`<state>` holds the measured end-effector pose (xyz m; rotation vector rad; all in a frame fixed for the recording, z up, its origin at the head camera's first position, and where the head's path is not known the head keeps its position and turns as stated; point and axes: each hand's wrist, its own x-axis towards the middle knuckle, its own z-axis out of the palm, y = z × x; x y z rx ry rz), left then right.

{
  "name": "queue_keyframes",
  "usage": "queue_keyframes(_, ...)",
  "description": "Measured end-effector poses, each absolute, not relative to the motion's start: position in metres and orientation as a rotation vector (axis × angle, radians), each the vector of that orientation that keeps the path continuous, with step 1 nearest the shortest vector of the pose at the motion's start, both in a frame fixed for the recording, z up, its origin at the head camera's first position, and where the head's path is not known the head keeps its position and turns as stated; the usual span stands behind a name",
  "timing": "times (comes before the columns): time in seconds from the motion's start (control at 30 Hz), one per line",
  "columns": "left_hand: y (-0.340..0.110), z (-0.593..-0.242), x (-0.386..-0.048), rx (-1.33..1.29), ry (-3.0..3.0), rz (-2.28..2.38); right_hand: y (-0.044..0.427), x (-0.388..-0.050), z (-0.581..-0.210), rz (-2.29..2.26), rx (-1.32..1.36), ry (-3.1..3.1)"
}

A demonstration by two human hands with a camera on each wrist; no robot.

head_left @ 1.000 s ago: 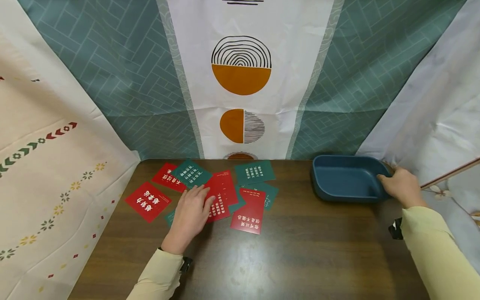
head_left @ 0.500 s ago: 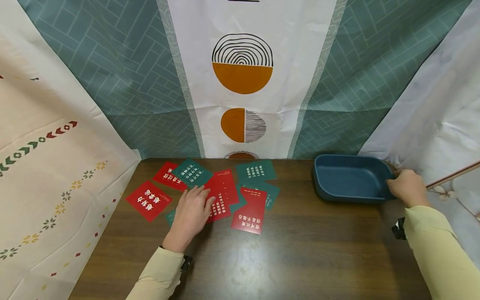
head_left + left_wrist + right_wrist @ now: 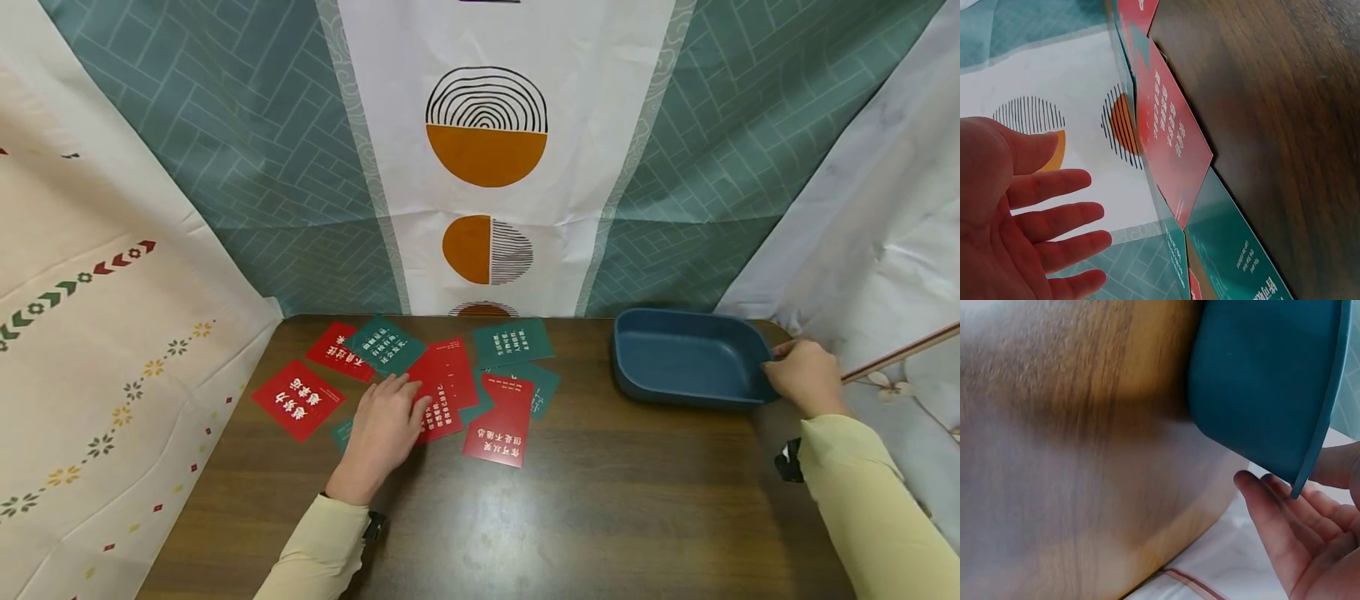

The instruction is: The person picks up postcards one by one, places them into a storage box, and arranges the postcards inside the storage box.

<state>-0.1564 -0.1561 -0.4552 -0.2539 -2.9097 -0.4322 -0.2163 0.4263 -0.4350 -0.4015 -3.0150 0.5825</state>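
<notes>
Tray (image 3: 690,358) at frame right, apparently clamped by rim in right grip (image 3: 807,377); left grip (image 3: 379,427) relaxed, apart, over cards (image 3: 452,367) left of centre. Likely step: positioning tray; next calling for steady hold.

A dark brown wood-grain bench (image 3: 615,508) has a pale glare across its near middle. Behind its far edge hangs a teal cloth (image 3: 262,158) printed with thin, pale brick-like lines, with a white central panel (image 3: 573,196) bearing orange shapes and black lines. A cream cloth (image 3: 90,358) slopes along the left side, patterned with small flowers, diamonds and chevrons. On the right, a white cloth (image 3: 892,200) falls in soft creases, a brown flower stem print near its lower part.
</notes>
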Motion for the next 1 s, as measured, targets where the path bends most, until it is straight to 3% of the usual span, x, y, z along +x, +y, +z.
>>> queue_keyframes(0.8,-0.167,-0.450,-0.157,-0.185,-2.914,-0.443,0.397,-0.235,-0.435,0.742,-0.216,-3.208)
queue_keyframes(1.0,-0.171,-0.451,-0.160,-0.012,-2.972,-0.495,0.392,-0.233,-0.437,0.745,-0.197,-3.218)
